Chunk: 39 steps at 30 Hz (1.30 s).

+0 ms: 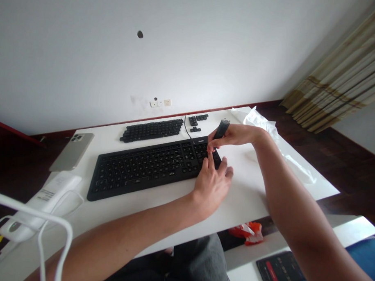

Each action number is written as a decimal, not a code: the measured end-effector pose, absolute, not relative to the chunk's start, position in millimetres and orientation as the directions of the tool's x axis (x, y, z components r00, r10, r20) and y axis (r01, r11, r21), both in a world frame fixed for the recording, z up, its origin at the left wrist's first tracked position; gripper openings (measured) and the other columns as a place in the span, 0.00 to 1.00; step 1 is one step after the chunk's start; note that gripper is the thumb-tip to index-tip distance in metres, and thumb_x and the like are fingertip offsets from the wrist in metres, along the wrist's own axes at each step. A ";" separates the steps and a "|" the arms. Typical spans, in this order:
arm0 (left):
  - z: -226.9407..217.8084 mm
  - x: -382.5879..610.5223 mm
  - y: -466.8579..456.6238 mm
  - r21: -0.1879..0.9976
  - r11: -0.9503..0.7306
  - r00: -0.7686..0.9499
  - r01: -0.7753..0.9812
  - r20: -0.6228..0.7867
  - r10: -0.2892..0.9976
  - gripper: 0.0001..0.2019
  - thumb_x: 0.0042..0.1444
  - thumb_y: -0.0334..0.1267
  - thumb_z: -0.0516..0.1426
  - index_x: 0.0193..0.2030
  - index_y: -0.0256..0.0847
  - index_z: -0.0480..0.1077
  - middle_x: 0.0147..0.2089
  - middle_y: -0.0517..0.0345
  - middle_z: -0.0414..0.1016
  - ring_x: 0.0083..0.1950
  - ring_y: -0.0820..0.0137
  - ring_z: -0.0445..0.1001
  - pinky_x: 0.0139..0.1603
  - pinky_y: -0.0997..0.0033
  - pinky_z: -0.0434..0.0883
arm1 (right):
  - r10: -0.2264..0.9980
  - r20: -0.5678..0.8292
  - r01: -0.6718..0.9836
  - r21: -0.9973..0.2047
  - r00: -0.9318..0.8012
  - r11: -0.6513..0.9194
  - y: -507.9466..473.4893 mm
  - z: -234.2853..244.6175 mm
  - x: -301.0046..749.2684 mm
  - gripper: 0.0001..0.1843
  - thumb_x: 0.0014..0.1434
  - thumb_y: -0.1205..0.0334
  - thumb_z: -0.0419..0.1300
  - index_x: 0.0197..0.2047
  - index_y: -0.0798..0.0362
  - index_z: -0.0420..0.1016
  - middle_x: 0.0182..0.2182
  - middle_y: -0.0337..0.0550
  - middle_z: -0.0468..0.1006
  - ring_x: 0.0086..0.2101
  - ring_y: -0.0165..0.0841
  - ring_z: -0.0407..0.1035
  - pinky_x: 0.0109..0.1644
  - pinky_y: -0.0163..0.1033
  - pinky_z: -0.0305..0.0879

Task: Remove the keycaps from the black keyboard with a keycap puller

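Note:
A black keyboard (143, 165) lies on the white table, its keycaps off across most of the board and bare switch positions showing. My right hand (233, 135) is closed around a dark, thick-handled tool (221, 128) that stands tilted over the number pad; its working tip is hidden behind my fingers. Over the keyboard's right end, my left hand (212, 186) has its fingers spread, the index finger reaching up to the fingertips of my right hand. Behind the keyboard, loose black keycaps (152, 130) lie in rows, with smaller keycap groups (193, 121) to their right.
A phone (73, 151) and a white power strip (40, 205) with cables sit at the left. Crumpled clear plastic (262, 120) lies along the right edge. Below the tabletop are an orange-red wrapper (248, 233) and a second phone (279, 270). The keyboard's cable (186, 126) runs backward.

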<state>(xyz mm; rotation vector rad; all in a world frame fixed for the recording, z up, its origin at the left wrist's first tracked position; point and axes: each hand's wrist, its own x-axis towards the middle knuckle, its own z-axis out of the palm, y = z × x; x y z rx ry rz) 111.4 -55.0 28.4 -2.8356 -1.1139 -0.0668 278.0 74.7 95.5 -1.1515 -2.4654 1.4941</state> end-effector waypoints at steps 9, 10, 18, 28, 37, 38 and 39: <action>25.3 111.8 -54.2 -0.055 -0.726 0.728 0.685 0.081 0.681 0.23 0.71 0.35 0.51 0.71 0.44 0.68 0.75 0.43 0.62 0.74 0.34 0.60 0.59 0.46 0.70 | 0.631 -0.332 0.589 -0.767 -0.702 0.252 75.1 93.4 277.9 0.19 0.63 0.41 0.65 0.39 0.48 0.86 0.37 0.42 0.86 0.40 0.38 0.77 0.46 0.40 0.73; 25.7 111.7 -54.2 -0.053 -0.727 0.728 0.685 0.085 0.680 0.23 0.71 0.35 0.52 0.71 0.45 0.68 0.75 0.43 0.62 0.74 0.34 0.60 0.59 0.46 0.70 | 0.629 -0.336 0.588 -0.771 -0.701 0.243 75.5 93.5 278.9 0.19 0.62 0.41 0.65 0.39 0.47 0.86 0.37 0.42 0.86 0.41 0.38 0.77 0.46 0.40 0.74; 28.9 111.1 -54.6 -0.048 -0.726 0.727 0.686 0.091 0.681 0.22 0.71 0.34 0.51 0.70 0.44 0.70 0.74 0.42 0.64 0.74 0.36 0.61 0.60 0.47 0.69 | 0.651 -0.368 0.537 -0.840 -0.664 0.073 77.4 89.9 285.8 0.21 0.57 0.40 0.70 0.39 0.50 0.86 0.40 0.46 0.87 0.42 0.39 0.80 0.50 0.42 0.78; 26.2 111.0 -56.4 -0.046 -0.716 0.716 0.696 0.110 0.689 0.22 0.72 0.34 0.49 0.70 0.43 0.70 0.74 0.44 0.64 0.73 0.36 0.63 0.62 0.45 0.70 | 0.640 -0.376 0.450 -0.891 -0.670 -0.053 82.8 82.0 295.4 0.23 0.56 0.43 0.73 0.41 0.56 0.85 0.44 0.50 0.86 0.46 0.41 0.81 0.55 0.43 0.79; 27.2 110.5 -55.0 -0.035 -0.717 0.716 0.696 0.105 0.690 0.23 0.71 0.33 0.51 0.70 0.45 0.70 0.74 0.44 0.65 0.74 0.37 0.62 0.62 0.46 0.70 | 0.669 -0.315 0.412 -0.911 -0.673 -0.015 85.2 79.9 297.9 0.23 0.57 0.42 0.71 0.43 0.55 0.84 0.45 0.50 0.86 0.46 0.41 0.81 0.54 0.45 0.80; 26.7 110.7 -54.9 -0.034 -0.717 0.716 0.696 0.104 0.690 0.23 0.71 0.34 0.51 0.70 0.45 0.70 0.74 0.44 0.65 0.74 0.37 0.62 0.62 0.45 0.69 | 0.692 -0.304 0.415 -0.910 -0.654 -0.008 85.7 80.1 297.8 0.24 0.57 0.41 0.71 0.42 0.55 0.83 0.45 0.50 0.86 0.46 0.41 0.81 0.54 0.45 0.80; 26.1 111.0 -55.0 -0.032 -0.717 0.716 0.696 0.103 0.691 0.23 0.71 0.33 0.51 0.70 0.45 0.70 0.74 0.45 0.64 0.74 0.37 0.62 0.63 0.45 0.69 | 0.723 -0.289 0.417 -0.909 -0.627 -0.002 86.5 79.9 298.1 0.24 0.58 0.40 0.70 0.42 0.55 0.83 0.45 0.50 0.86 0.45 0.41 0.81 0.54 0.45 0.80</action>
